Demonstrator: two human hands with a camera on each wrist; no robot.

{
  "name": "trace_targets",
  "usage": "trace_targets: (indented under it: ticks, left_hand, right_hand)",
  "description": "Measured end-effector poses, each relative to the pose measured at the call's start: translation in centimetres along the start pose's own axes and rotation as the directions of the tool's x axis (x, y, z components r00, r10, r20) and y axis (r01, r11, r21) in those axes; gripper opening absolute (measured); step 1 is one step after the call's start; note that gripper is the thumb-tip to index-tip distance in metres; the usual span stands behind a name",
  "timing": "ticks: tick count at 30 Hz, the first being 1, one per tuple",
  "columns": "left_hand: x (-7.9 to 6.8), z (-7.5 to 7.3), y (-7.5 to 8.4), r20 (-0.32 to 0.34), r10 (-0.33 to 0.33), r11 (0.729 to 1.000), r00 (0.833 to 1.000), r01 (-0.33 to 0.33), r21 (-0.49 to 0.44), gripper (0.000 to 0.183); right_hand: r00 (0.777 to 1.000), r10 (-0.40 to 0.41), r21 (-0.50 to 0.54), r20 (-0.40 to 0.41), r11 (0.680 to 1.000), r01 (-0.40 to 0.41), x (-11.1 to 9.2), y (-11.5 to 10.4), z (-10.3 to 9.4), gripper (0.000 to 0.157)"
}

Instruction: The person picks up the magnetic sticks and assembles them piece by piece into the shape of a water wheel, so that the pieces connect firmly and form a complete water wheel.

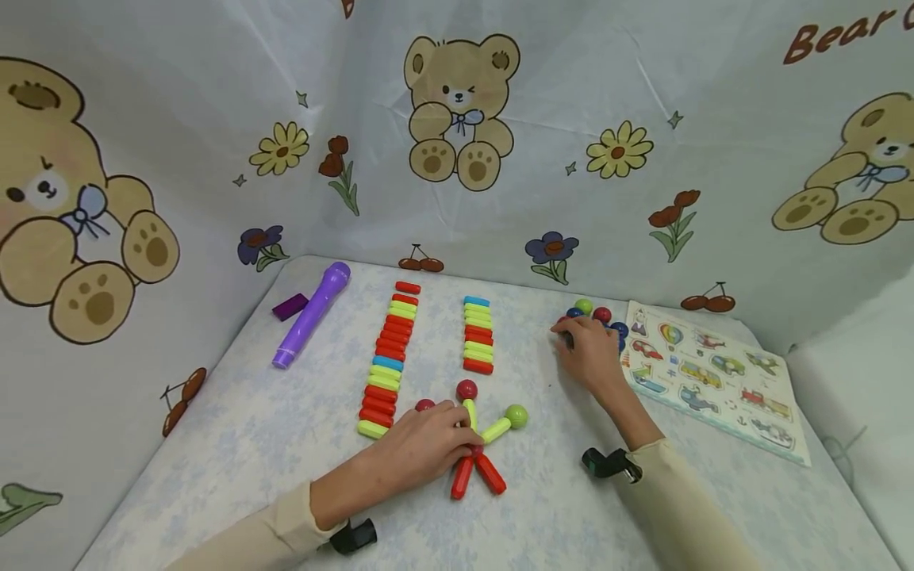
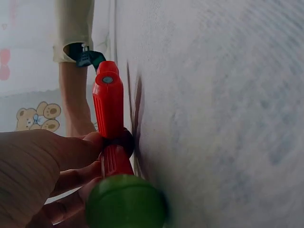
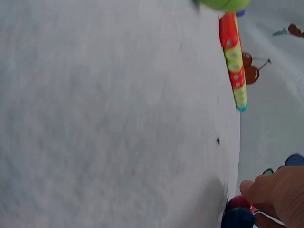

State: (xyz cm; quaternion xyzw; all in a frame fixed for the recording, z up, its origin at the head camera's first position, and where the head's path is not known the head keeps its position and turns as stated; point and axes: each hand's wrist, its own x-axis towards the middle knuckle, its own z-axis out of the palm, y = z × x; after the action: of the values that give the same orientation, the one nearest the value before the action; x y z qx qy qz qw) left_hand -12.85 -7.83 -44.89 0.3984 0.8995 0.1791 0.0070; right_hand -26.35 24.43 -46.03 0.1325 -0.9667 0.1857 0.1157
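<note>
Near the counter's far edge [image 1: 531, 301], the right hand [image 1: 589, 349] is at glossy multicoloured balls [image 1: 602, 315], grip unclear. Farther from it, the left hand [image 1: 421, 446] pinches a red-and-lime rod-and-ball figure [image 1: 496, 430].

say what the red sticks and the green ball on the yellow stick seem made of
Red sticks: glossy, ribbed sides suggest plastic; one end shows a metal-looking grey disc. Green ball: smooth, evenly coloured; plastic or coated metal, can't tell.

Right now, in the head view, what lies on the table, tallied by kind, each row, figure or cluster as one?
Rod rows: 2
Rod-and-ball figure: 1
Ball cluster: 1
Purple toy microphone: 1
Dark purple block: 1
Picture board: 1
Total: 7
</note>
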Motion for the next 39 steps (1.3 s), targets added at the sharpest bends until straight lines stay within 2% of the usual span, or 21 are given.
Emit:
trace_targets:
  ticks: [2, 6, 13, 21, 27, 31, 34, 39]
  left_hand:
    - [0.1, 0.0, 0.1, -0.004, 0.005, 1.0, 1.0, -0.004, 0.01, 0.024]
    - [0.1, 0.1, 0.2, -0.006, -0.002, 1.0, 1.0, 0.002, 0.009, 0.023]
    - [0.3, 0.0, 0.1, 0.002, -0.046, 0.997, 0.999, 0.046, -0.063, 0.024]
    - [0.5, 0.0, 0.3, 0.011, -0.05, 0.995, 0.999, 0.051, -0.084, 0.025]
    - [0.4, 0.2, 0.4, -0.017, -0.051, 0.994, 0.999, 0.049, -0.094, 0.023]
    - [0.4, 0.4, 0.4, -0.03, -0.066, 0.992, 0.997, 0.063, -0.11, 0.023]
    - [0.4, 0.5, 0.4, -0.032, -0.075, 0.99, 0.997, 0.071, -0.118, 0.022]
    - [0.3, 0.6, 0.4, -0.047, -0.061, 0.993, 0.997, 0.056, -0.104, 0.021]
  right_hand:
    - [0.999, 0.027, -0.038, -0.026, 0.999, -0.028, -0.1, 0.7, -0.1, 0.025]
    - [0.998, 0.067, -0.046, 0.002, 0.997, -0.067, -0.3, 1.4, -0.5, 0.026]
    - [0.999, 0.034, 0.002, 0.024, 0.999, -0.034, -1.0, 1.4, -0.8, 0.028]
    - [0.991, 0.047, 0.084, 0.123, 0.995, -0.057, -4.1, -1.1, -1.5, 0.035]
    - [0.98, -0.038, 0.172, 0.196, 0.985, 0.004, -7.5, -3.9, -2.5, 0.033]
    - [0.953, -0.125, 0.233, 0.276, 0.971, 0.059, -9.4, -5.5, -3.5, 0.031]
    - [0.915, -0.187, 0.287, 0.358, 0.954, 0.083, -10.6, -6.3, -4.1, 0.029]
    - [0.851, -0.244, 0.342, 0.465, 0.936, 0.081, -11.7, -6.7, -4.2, 0.028]
